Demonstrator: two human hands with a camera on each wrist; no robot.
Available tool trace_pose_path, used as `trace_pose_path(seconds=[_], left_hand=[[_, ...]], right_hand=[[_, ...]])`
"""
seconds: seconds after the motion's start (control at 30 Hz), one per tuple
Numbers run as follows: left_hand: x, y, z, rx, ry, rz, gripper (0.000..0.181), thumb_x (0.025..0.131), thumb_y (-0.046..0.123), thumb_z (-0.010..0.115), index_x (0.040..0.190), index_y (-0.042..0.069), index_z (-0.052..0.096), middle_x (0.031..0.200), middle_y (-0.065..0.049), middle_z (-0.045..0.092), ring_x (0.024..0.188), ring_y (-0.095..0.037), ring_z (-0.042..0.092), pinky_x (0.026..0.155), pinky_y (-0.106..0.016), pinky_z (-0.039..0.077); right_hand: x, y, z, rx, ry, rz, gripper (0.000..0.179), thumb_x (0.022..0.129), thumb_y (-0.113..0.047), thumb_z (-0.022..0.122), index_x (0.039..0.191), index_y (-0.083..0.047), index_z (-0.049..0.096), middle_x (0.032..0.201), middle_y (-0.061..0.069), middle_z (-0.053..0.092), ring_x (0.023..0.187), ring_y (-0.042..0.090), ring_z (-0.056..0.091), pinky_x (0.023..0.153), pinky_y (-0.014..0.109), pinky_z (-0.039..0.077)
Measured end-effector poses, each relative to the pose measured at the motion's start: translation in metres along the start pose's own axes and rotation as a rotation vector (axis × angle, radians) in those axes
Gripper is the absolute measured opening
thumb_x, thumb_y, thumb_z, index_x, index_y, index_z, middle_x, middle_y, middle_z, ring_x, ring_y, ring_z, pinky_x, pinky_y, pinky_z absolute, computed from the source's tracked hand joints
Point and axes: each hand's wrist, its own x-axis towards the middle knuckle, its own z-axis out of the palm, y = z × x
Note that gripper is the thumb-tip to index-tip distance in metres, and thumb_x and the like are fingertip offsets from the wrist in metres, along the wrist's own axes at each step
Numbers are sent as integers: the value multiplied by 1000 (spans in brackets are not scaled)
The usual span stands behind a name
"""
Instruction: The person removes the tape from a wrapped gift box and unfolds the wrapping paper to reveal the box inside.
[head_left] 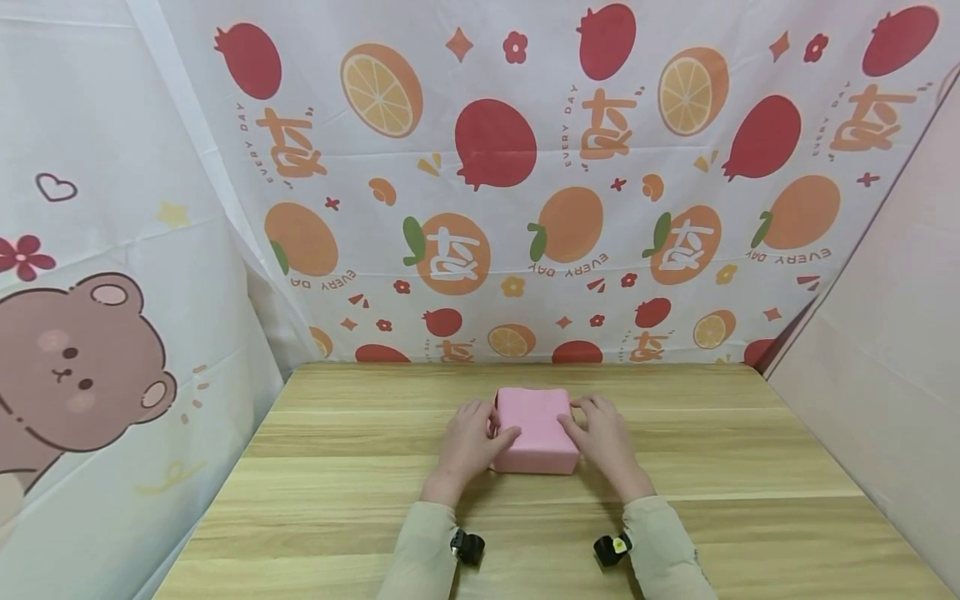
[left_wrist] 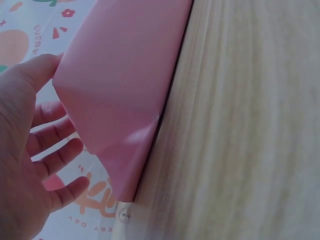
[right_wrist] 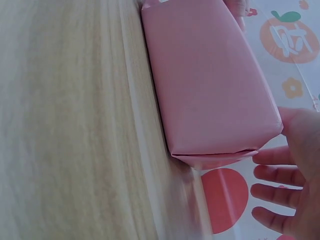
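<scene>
A box wrapped in pink paper (head_left: pixel 534 429) sits on the table between both hands. My left hand (head_left: pixel 470 442) holds its left end, the thumb on the top edge and the fingers at the side. In the left wrist view the paper at that end folds into a slanted, pointed flap (left_wrist: pixel 122 167), and the other fingers are loosely bent beside it. My right hand (head_left: pixel 606 440) grips the right end, its thumb at the top edge and its index fingertip by the folded end flap (right_wrist: pixel 212 160). The remaining right fingers are spread apart, off the box.
The wood-grain table (head_left: pixel 337 500) reaches back to a fruit-print curtain (head_left: pixel 420 175). A bear-print cloth (head_left: pixel 82 358) hangs on the left and a pale cloth (head_left: pixel 885 350) on the right. Both forearms carry a small black wrist camera (head_left: pixel 468 547).
</scene>
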Motion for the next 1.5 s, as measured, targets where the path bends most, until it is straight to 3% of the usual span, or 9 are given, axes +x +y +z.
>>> trace_pose_path(seconds=[0.23, 0.4, 0.6, 0.77, 1.3, 1.5], left_hand=[[0, -1, 1, -7, 6, 13, 40, 84, 47, 72, 82, 10, 55, 76, -6, 55, 77, -12, 44, 69, -27, 35], [1, -3, 2, -20, -19, -8, 40, 84, 48, 71, 82, 11, 55, 78, -8, 57, 77, -12, 43, 70, -27, 34], [0, -3, 2, -41, -35, -29, 39, 84, 49, 71, 82, 14, 53, 79, -7, 57, 76, -11, 43, 69, -26, 34], [0, -3, 1, -53, -46, -43, 39, 83, 48, 73, 82, 14, 54, 80, -7, 57, 75, -10, 43, 68, -25, 34], [1, -1, -1, -45, -49, -63, 43, 81, 50, 74, 83, 12, 56, 80, -7, 58, 71, -9, 43, 64, -23, 35], [1, 1, 1, -13, -31, -79, 42, 80, 53, 74, 80, 16, 54, 73, 1, 53, 70, -9, 43, 65, -25, 34]], right_hand=[[0, -1, 1, -1, 83, -25, 27, 88, -34, 71, 101, -10, 72, 104, 9, 67, 103, 29, 63, 86, 47, 52], [1, 0, 2, 18, 140, -110, 12, 85, -23, 74, 85, -14, 67, 94, 6, 65, 92, 25, 63, 79, 42, 53], [1, -1, 2, -1, 113, -178, 14, 87, -17, 72, 79, -14, 60, 91, 5, 61, 87, 22, 59, 76, 38, 52], [2, -1, 2, -24, 97, -144, 14, 91, -17, 67, 82, -11, 59, 92, 7, 59, 84, 22, 56, 74, 38, 51], [3, 8, 2, -17, 227, -30, 12, 86, -8, 67, 79, -1, 59, 86, 13, 59, 78, 29, 58, 65, 43, 51], [4, 14, -3, 5, 197, 67, 12, 87, -10, 63, 80, -2, 58, 88, 15, 59, 78, 30, 57, 68, 43, 51]])
